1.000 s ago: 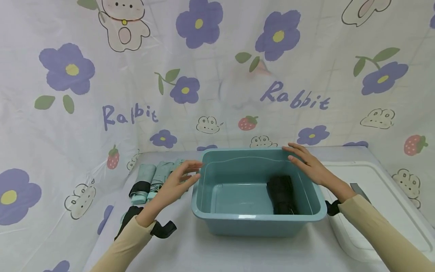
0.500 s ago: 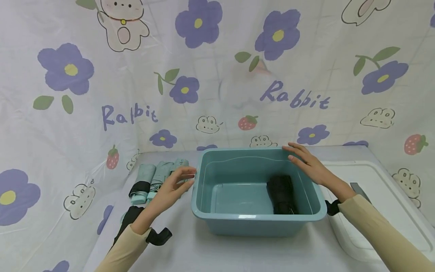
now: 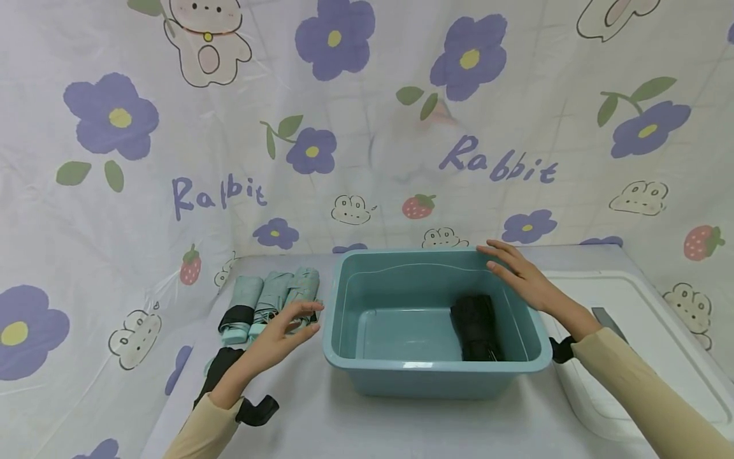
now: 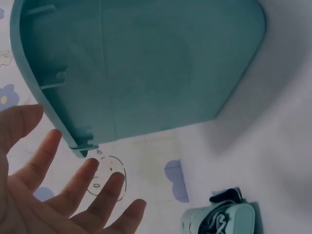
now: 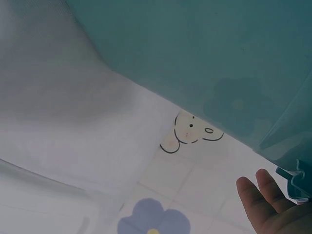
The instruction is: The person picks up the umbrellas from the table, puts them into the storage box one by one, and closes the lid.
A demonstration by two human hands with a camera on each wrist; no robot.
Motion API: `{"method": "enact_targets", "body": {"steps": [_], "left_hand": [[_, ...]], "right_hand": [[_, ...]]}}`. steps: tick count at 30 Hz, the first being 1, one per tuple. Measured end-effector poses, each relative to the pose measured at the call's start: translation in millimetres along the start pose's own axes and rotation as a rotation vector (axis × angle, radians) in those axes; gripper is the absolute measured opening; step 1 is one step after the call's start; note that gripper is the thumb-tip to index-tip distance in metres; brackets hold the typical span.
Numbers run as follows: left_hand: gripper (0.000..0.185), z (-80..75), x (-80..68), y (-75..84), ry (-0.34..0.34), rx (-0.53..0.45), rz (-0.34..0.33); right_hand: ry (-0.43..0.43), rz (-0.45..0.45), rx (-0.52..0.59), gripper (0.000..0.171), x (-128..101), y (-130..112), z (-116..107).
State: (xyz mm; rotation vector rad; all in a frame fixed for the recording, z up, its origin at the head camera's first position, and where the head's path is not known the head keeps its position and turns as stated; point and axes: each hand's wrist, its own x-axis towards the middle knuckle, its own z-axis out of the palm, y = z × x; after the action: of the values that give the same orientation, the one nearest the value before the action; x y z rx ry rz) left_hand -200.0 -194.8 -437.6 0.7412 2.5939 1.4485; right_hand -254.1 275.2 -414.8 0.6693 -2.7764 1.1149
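The person's right hand (image 3: pixel 518 274) is resting with straight, relaxed fingers on the far right rim of the teal basin (image 3: pixel 344 331) — released, gripping nothing. The basin is sitting in the middle of the table (image 3: pixel 436 427), and a folded black umbrella (image 3: pixel 474 327) is lying inside it along the right wall, at about seven o'clock from that hand and just below it, not touched.

The left hand (image 3: pixel 281 331) is hovering with its fingers spread and loose, holding nothing, just off the basin's left wall. Three folded pale-green umbrellas (image 3: pixel 269 299) are lying side by side at roughly eleven o'clock from this hand; the fingertips are over the near end of the rightmost one, though whether they are touching it cannot be told. In the left wrist view the open palm (image 4: pixel 53 195) is facing the basin's outer wall (image 4: pixel 146 68) with a gap between them.

A black folded umbrella (image 3: pixel 215 376) is lying under the left forearm, at seven o'clock from the hand. A white lid (image 3: pixel 648 344) is lying at three o'clock of the basin, under the right sleeve.
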Motion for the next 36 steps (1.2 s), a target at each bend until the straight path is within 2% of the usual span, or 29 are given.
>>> {"method": "enact_targets", "body": {"steps": [5,9,13,17,24,30,36], "left_hand": [[0.037,-3.8,-6.8,-4.3,-0.012,0.071,0.009],[0.039,-6.5,-12.4,-10.6,0.016,0.146,0.000],[0.040,-9.6,-19.0,-17.8,0.054,0.216,-0.041],[0.036,-12.7,-25.8,-22.7,0.071,0.245,-0.084],[0.034,-17.1,-38.0,-33.6,0.095,0.328,-0.107],[0.041,-22.8,-47.1,-46.8,0.053,0.453,-0.128],[0.044,-29.7,-55.4,-51.7,0.036,0.547,-0.132]], "right_hand": [[0.001,0.000,0.002,0.046,0.4,0.3,0.2],[-0.011,-0.001,0.005,0.046,0.2,-0.9,-0.9],[-0.014,0.001,0.010,0.046,0.8,-2.2,-1.1],[-0.012,0.005,0.010,0.046,1.1,-2.2,-0.9],[-0.011,0.004,0.006,0.046,0.6,-0.9,-1.1],[-0.011,0.006,0.007,0.046,0.5,-0.9,-1.6],[-0.007,-0.001,0.008,0.046,0.8,-0.5,-0.5]]}}
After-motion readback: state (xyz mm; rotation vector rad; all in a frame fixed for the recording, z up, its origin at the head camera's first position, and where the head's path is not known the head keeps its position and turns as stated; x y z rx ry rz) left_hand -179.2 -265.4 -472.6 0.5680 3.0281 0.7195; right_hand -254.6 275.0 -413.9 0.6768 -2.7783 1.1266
